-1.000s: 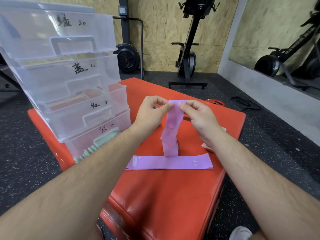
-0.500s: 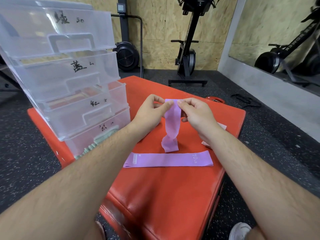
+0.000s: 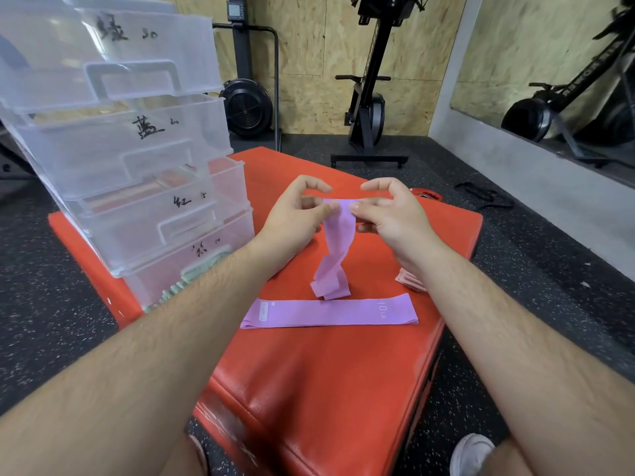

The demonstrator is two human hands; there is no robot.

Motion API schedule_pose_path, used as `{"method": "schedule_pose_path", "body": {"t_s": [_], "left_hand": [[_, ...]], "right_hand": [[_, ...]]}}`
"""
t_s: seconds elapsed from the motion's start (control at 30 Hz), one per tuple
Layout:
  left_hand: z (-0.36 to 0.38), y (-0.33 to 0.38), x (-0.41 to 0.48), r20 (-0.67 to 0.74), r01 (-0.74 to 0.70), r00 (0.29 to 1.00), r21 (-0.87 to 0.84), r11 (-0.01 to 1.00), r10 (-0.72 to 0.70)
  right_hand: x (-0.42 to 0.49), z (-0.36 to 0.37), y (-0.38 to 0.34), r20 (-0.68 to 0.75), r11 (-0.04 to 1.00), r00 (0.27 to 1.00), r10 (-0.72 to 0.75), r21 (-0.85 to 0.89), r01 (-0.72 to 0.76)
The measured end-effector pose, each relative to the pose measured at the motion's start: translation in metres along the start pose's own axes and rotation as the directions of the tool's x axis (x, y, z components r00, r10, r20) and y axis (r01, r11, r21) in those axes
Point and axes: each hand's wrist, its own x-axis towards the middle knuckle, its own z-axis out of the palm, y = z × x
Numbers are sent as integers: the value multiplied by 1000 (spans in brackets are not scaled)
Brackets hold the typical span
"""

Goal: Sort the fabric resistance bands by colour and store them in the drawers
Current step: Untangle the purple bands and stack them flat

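My left hand (image 3: 295, 221) and my right hand (image 3: 391, 218) both pinch the top edge of a purple fabric band (image 3: 338, 245). It hangs down twisted, its lower end crumpled on the red mat (image 3: 309, 389). A second purple band (image 3: 330, 312), marked 10 LB, lies flat across the mat just below it. A clear plastic drawer unit (image 3: 130, 159) with handwritten labels stands on the mat's left side. Its bottom drawer (image 3: 192, 266) is pulled out and holds pale green bands (image 3: 178, 286).
A pink band (image 3: 409, 280) peeks out beside my right wrist. A red drawer content shows in the third drawer. Rowing machines (image 3: 367, 108) stand by the plywood wall behind. My shoe (image 3: 470, 455) is on the dark rubber floor at the mat's front right.
The hanging band has dropped lower and twisted, its lower end bunching on the mat. My fingers have spread, holding only the band's top edge.
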Motion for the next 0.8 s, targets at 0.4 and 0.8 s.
{"method": "schedule_pose_path", "body": {"t_s": [0.4,0.8], "left_hand": [[5,-2,2,-22,-70,997,56,996,72],[6,2,1,-23,-53,998,-58,997,52]], "right_hand": [[1,-3,7,85,994,996,25,-104,-16],[5,-7,-1,14,1000,1000,-15,18,15]]}}
